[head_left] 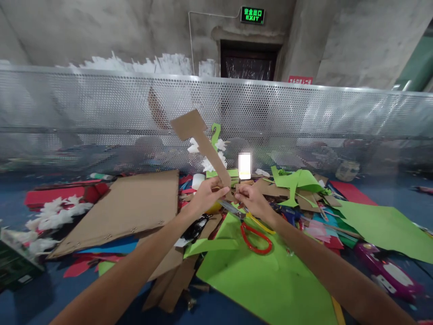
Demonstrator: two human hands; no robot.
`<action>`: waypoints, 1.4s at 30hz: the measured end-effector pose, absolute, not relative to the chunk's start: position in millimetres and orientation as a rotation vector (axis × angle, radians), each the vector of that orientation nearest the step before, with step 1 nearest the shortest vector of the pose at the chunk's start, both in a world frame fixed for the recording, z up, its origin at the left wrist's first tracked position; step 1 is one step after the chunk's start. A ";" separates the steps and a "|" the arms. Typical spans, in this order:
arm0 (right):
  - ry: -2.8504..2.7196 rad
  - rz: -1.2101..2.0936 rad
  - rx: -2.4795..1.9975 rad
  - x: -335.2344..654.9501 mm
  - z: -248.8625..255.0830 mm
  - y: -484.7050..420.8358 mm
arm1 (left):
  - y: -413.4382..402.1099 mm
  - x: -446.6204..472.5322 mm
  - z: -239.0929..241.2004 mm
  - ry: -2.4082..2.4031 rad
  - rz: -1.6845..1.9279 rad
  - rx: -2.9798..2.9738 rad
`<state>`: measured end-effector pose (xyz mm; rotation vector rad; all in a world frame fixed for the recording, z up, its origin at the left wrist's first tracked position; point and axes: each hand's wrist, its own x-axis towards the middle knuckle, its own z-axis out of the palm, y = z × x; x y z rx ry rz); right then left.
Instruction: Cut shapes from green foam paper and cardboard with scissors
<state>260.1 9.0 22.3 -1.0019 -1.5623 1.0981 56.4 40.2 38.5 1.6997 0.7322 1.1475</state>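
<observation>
My left hand (210,194) pinches the lower end of a brown cardboard cutout (213,155), a long strip with a wider, angular head. The cutout leans up and to the left. Close beside it, my right hand (252,199) is closed, thumb against fingers, on what looks like a small piece of cardboard (238,186), mostly covered by the fingers. Below both hands lie scissors with a red and a yellow handle loop (256,238), apart from my fingers. They rest over a large sheet of light green paper (270,280).
Flat cardboard (135,203) lies at the left near a red box (67,195) and white paper flowers (61,214). A purple glue gun (389,271) and another green sheet (389,225) are at right. Behind stands a perforated metal barrier (118,108).
</observation>
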 end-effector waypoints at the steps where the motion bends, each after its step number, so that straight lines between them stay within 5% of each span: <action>1: -1.576 1.106 -1.006 260.2 21.3 9.5 | 42.5 55.1 37.4 0.734 1.131 1.729; 42: -1.299 1.127 -1.019 256.2 30.5 -1.0 | 45.4 64.3 11.6 0.713 1.150 1.209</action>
